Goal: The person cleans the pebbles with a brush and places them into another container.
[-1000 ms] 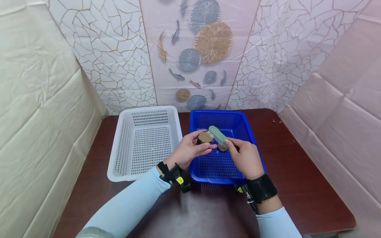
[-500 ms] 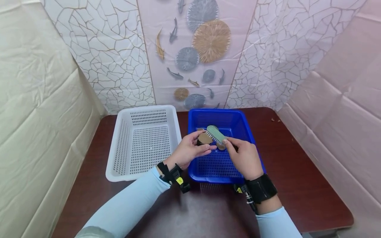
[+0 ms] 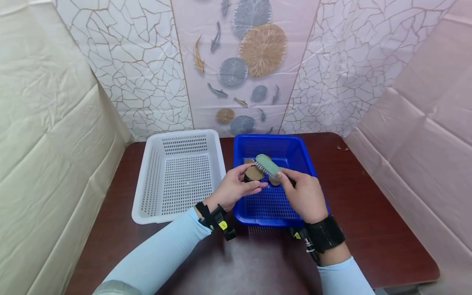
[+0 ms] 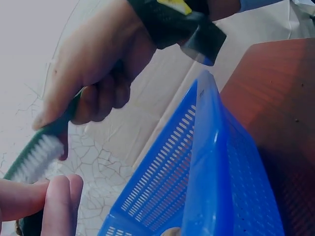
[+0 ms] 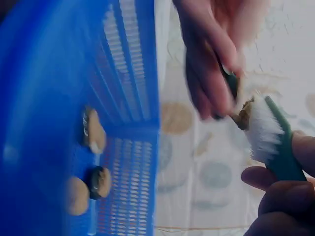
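Over the blue basket (image 3: 265, 223), my left hand (image 3: 234, 186) holds an abalone (image 3: 253, 174) by its edges, its flat tan face upward and its rim dark. My right hand (image 3: 306, 197) grips a green scrubbing brush (image 3: 269, 165) with white bristles. In the right wrist view, the bristles (image 5: 265, 130) meet the brown, ruffled edge of the held abalone. Several more abalones lie on the basket floor, among them one with a dark side (image 5: 101, 182) and a pale one (image 5: 78, 196). My fingers hide part of the held abalone.
To the left stands a white perforated basket (image 3: 186, 180), close beside the blue one. Both rest on a dark red-brown table (image 3: 368, 217). A patterned cloth (image 3: 147, 61) hangs behind, with plain cloth on both sides.
The abalone in my left hand has tipped slightly. The brush has shifted only a little along its edge; both hands stay over the blue basket.
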Available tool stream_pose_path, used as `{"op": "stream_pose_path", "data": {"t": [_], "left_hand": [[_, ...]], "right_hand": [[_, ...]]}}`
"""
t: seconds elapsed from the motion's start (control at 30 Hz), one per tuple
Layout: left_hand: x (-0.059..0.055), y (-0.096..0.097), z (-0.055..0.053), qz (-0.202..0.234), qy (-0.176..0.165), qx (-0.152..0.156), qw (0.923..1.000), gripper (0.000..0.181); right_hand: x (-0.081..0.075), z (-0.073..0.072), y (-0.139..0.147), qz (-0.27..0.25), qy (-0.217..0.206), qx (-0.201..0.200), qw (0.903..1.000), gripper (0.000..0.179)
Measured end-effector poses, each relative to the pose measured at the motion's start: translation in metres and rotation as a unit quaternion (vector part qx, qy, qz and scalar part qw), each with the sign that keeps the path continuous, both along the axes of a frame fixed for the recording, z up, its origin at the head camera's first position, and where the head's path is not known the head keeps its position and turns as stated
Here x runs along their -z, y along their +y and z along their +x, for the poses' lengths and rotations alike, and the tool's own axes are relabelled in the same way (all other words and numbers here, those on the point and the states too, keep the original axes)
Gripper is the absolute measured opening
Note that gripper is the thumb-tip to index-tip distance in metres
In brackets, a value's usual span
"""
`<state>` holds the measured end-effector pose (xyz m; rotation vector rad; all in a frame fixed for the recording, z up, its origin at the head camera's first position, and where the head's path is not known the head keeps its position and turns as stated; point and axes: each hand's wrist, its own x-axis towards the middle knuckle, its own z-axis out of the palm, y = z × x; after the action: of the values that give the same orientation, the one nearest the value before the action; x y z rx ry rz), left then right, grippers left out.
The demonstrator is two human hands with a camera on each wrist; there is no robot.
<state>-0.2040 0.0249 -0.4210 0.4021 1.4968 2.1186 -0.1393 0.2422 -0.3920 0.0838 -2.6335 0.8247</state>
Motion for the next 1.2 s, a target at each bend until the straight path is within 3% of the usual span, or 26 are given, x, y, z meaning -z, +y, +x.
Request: {"op": "stream_pose_path", "data": {"t": [0.2,0.4,0.5,0.6,0.8,0.93,1.03,1.2], "left_hand": [[-0.0007,-0.0004,0.0011,0.0,-0.003,0.004,1.0,0.065],[0.0033,0.0001,0.0018,-0.002,-0.02,-0.002,0.9998,0.068],[0.004,-0.0002,0.0004,0.0,-0.009,0.0,1.0,0.067],[0.002,-0.0004,-0.0007,0.001,0.007,0.001,1.0,0.065],[-0.0004,-0.001,0.0002,-0.029,0.011,-0.003,0.9995,0.066],[0.0019,-0.002,-0.0009,-0.042,0.026,-0.009,0.9987,0.068],[0.0019,-0.0027,-0.0025,-0.04,0.033,-0.011,0.9986,0.069],[-0.0012,-0.0038,-0.003,-0.042,0.038,-0.014,0.9983,0.069]], "right_hand": [[0.005,-0.0032,0.0019,0.021,-0.025,0.014,0.9994,0.04],[0.0015,-0.0001,0.0037,0.027,0.003,0.039,0.9989,0.04],[0.0013,0.001,0.0011,0.013,0.014,0.013,0.9997,0.038],[0.0031,0.0006,-0.0005,0.006,-0.005,-0.004,1.0,0.038],[0.0042,0.0003,0.0041,0.031,-0.014,0.036,0.9988,0.04],[0.0022,0.0,0.0031,0.02,0.0,0.02,0.9996,0.04],[0.0027,-0.0014,0.0015,0.011,-0.014,-0.002,0.9998,0.04],[0.0046,-0.0026,0.0056,0.032,-0.024,0.027,0.9988,0.041]]}}
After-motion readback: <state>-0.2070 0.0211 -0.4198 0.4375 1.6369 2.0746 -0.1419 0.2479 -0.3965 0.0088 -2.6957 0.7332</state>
